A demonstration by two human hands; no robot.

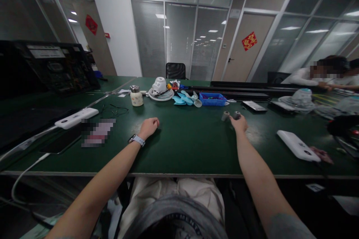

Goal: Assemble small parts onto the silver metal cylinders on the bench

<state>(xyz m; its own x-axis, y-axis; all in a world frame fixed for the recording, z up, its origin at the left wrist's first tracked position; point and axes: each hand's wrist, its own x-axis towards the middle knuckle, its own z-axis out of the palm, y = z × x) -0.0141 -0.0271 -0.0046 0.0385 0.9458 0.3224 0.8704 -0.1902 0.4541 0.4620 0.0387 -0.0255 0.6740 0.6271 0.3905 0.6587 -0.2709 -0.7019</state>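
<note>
My right hand [240, 123] has its fingers closed around a small grey cylinder [237, 114] on the green table. Just left of it stands a similar small grey cylinder [225, 115], close to my thumb; whether they touch is hard to tell. Both look like stubby batteries or motors, too small to be sure. My left hand [149, 127] rests on the table in a loose fist, and nothing sticks out of it. A watch [137, 140] is on the left wrist.
Behind the hands are a cream flask [137, 98], a white fan [160, 89], light-blue fan blades [185, 98] and a blue tray [212, 99]. White power banks [298, 145] lie at both sides. An opened computer case [56, 67] stands left. Two people sit far right.
</note>
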